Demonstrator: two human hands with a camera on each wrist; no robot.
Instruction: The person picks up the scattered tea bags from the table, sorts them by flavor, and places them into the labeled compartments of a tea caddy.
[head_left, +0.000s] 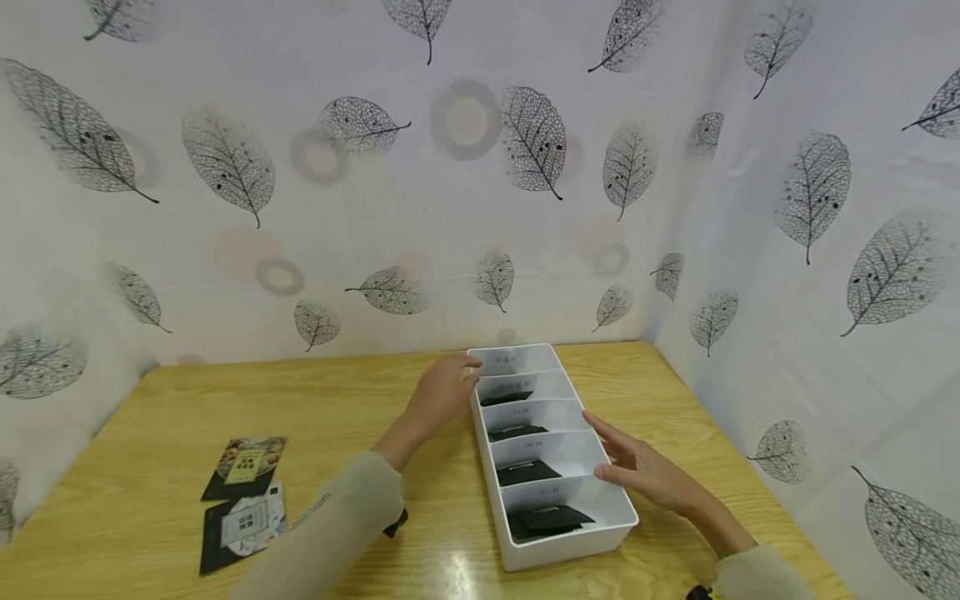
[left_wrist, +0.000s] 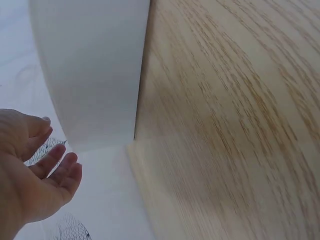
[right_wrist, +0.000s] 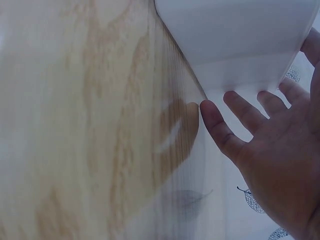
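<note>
A long white divided box stands on the table, its several compartments running front to back. Black packets lie in most of them, and small dark writing marks the dividers. At the box's far left corner is my left hand, fingers loosely bent at the rim. The left wrist view shows that hand beside the box's white outer wall with nothing in its fingers. Along the right side my right hand has its fingers spread, fingertips right at the wall; its palm holds nothing.
Two printed packets, a brown one and a grey-white one, lie overlapping on the left of the wooden table. Pale curtains with a leaf print close off the back and sides.
</note>
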